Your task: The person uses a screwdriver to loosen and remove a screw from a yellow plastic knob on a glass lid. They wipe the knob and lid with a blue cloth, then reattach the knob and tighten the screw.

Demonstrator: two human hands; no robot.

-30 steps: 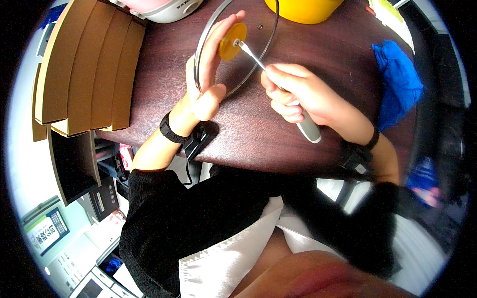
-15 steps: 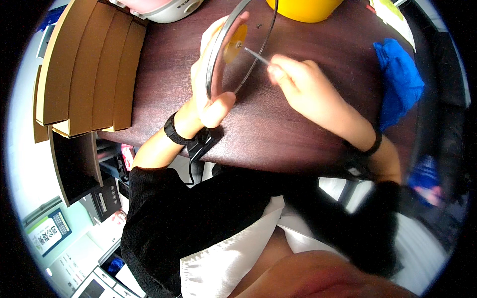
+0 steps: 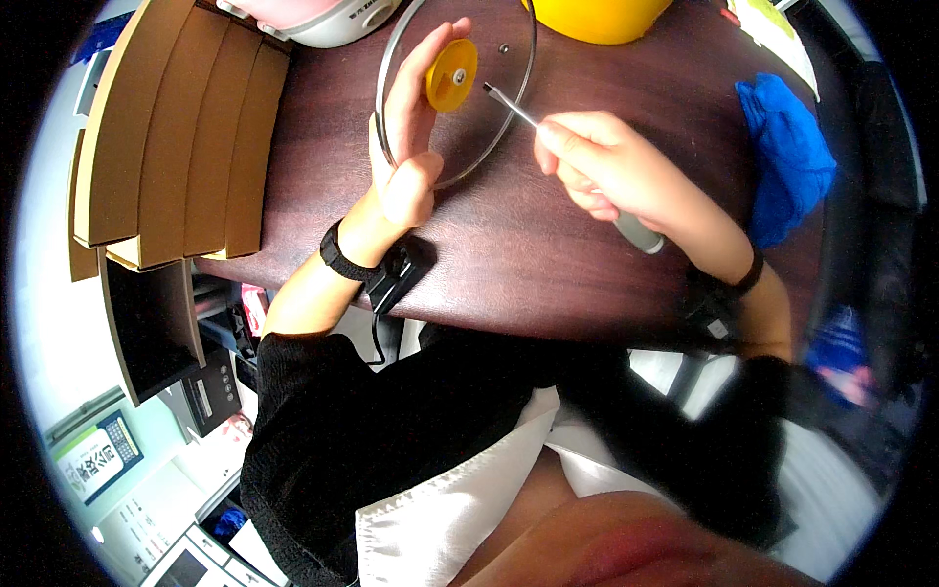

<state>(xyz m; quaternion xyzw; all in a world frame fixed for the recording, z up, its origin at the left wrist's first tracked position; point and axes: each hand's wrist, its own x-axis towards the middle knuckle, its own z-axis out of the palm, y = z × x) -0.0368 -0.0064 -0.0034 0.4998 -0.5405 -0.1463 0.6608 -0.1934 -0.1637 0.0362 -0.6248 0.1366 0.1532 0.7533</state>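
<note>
My left hand [image 3: 403, 161] grips a round glass pot lid [image 3: 486, 132] with a thin metal rim, held up over the table. Its fingers reach behind the glass, beside a yellow knob [image 3: 440, 90]. A screw head [image 3: 459, 76] shows at the knob's centre. A small metal-ringed hole [image 3: 504, 48] sits nearer the lid's edge. My right hand [image 3: 621, 161] is closed around a screwdriver [image 3: 515, 108]. Part of its grey handle [image 3: 642, 235] sticks out below the palm. The dark tip points at the lid and appears a little apart from the screw.
Brown cardboard boxes [image 3: 176, 127] stand along the table's left side. At the back are a pink and white appliance [image 3: 323, 20] and a yellow bowl-like container [image 3: 599, 18]. A crumpled blue cloth [image 3: 787, 161] lies to the right on the dark wooden table [image 3: 528, 269].
The lid has turned from nearly edge-on to face me more. The screwdriver tip has come away from the screw, and my right hand has shifted slightly right, exposing the handle.
</note>
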